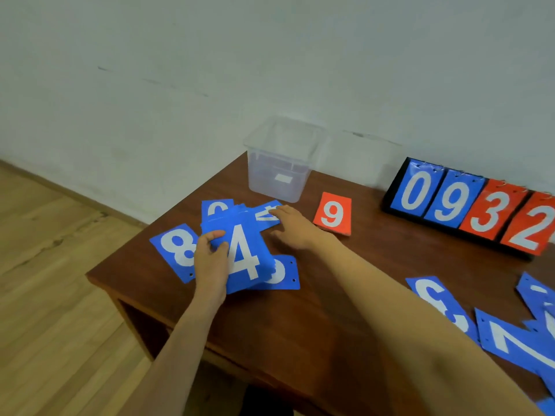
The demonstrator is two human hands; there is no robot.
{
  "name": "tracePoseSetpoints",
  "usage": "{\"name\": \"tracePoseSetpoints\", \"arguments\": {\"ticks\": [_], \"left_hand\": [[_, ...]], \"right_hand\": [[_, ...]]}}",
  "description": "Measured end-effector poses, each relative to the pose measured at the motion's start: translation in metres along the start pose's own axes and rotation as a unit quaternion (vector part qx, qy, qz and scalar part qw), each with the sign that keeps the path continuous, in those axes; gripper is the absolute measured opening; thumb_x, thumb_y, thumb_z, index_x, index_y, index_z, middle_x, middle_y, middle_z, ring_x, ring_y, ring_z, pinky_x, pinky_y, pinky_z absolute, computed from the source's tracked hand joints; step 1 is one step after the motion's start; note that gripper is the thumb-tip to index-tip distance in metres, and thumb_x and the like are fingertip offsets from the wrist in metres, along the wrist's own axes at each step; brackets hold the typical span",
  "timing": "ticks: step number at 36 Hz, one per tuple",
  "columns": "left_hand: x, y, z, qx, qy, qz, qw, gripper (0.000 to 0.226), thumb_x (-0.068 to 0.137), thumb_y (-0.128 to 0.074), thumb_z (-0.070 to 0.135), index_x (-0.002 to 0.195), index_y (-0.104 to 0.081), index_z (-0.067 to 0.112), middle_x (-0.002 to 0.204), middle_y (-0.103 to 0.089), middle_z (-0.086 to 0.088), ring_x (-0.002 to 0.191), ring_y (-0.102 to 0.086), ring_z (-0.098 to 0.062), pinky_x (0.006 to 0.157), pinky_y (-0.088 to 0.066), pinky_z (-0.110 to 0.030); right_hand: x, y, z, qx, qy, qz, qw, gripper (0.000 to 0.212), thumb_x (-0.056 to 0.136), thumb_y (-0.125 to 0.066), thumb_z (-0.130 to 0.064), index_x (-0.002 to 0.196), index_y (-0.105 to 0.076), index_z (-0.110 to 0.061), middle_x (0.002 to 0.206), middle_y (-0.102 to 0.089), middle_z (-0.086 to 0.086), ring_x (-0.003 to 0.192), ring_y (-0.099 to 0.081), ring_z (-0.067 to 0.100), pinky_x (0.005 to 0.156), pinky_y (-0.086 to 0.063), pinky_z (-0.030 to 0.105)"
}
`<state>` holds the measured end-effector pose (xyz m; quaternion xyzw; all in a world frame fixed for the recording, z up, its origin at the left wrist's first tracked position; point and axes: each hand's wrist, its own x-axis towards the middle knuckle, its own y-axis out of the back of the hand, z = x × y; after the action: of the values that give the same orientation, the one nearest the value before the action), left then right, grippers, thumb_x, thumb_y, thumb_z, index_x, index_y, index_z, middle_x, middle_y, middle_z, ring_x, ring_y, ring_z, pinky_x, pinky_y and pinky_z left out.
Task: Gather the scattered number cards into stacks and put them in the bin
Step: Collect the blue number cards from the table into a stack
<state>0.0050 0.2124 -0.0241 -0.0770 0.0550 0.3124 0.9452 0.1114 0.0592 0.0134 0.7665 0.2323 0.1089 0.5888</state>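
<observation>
Number-card stack (243, 253), blue with a 4 on top, is gripped at its edge by the left hand (210, 259), low over the bench (375, 244). Gathering looks to be midway: the right hand (292, 225), fingers straight, rests on a tilted blue card (265, 216) near the clear bin (270, 190) (contents hard to tell). Next, probably, that card joins the stack; the 8 card (177, 247) and orange 9 card (332, 214) remain loose.

Left grip (210, 261) holds the blue stack (244, 256); right grip (292, 225) touches a tilted card (264, 214).
</observation>
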Motion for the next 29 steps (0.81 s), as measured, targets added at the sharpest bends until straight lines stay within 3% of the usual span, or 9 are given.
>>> {"name": "tracePoseSetpoints", "arguments": {"ticks": [3,6,13,19,26,29], "left_hand": [[0.005,0.002,0.001,0.000,-0.003,-0.004,1.000,0.018,0.094,-0.051,0.007,0.104,-0.055,0.021,0.101,-0.052,0.007,0.089,-0.058,-0.011,0.072,-0.055,-0.033],[0.009,0.001,0.002,-0.006,-0.002,-0.015,1.000,0.018,0.093,-0.052,0.007,0.106,-0.055,0.019,0.099,-0.052,0.011,0.088,-0.059,-0.010,0.066,-0.053,-0.028],[0.019,-0.005,0.010,-0.005,0.003,-0.019,1.000,0.020,0.092,-0.055,0.008,0.111,-0.054,0.017,0.097,-0.055,0.011,0.086,-0.060,-0.009,0.065,-0.053,-0.026],[0.023,-0.005,0.010,-0.001,0.007,-0.019,1.000,0.022,0.092,-0.056,0.010,0.113,-0.054,0.018,0.106,-0.058,0.002,0.092,-0.063,-0.015,0.062,-0.053,-0.027],[0.014,-0.006,0.011,-0.006,0.021,-0.021,1.000,0.021,0.092,-0.058,0.013,0.113,-0.054,0.019,0.109,-0.057,0.004,0.091,-0.062,-0.014,0.064,-0.054,-0.028],[0.004,-0.009,0.014,-0.007,0.024,-0.027,0.999,0.020,0.092,-0.057,0.012,0.110,-0.054,0.020,0.109,-0.056,0.004,0.090,-0.062,-0.014,0.061,-0.053,-0.027]], "right_hand": [[0.031,0.001,-0.004,-0.065,0.021,-0.059,0.996,0.065,0.094,-0.049,-0.008,0.151,-0.019,-0.012,0.159,-0.009,0.010,0.147,-0.006,0.026,0.117,-0.008,0.035],[0.059,0.003,-0.005,-0.104,0.025,-0.109,0.988,0.069,0.094,-0.046,0.000,0.152,-0.012,-0.016,0.160,-0.005,0.007,0.147,-0.001,0.028,0.119,-0.008,0.041],[0.096,0.002,-0.010,-0.130,0.020,-0.182,0.974,0.072,0.093,-0.055,-0.020,0.151,-0.014,-0.023,0.157,-0.018,0.001,0.142,-0.023,0.029,0.114,-0.027,0.047],[0.086,0.000,-0.008,-0.135,0.007,-0.201,0.970,0.071,0.096,-0.049,-0.023,0.152,-0.006,-0.023,0.160,-0.003,0.000,0.146,-0.012,0.026,0.117,-0.020,0.045],[0.051,0.014,-0.005,-0.152,-0.043,-0.179,0.971,0.078,0.087,-0.065,-0.025,0.149,-0.019,-0.016,0.145,-0.029,0.013,0.129,-0.038,0.034,0.105,-0.038,0.043],[0.036,0.020,0.001,-0.170,-0.073,-0.193,0.964,0.066,0.089,-0.064,-0.030,0.143,-0.032,-0.009,0.142,-0.038,0.015,0.123,-0.045,0.032,0.098,-0.040,0.037]]}}
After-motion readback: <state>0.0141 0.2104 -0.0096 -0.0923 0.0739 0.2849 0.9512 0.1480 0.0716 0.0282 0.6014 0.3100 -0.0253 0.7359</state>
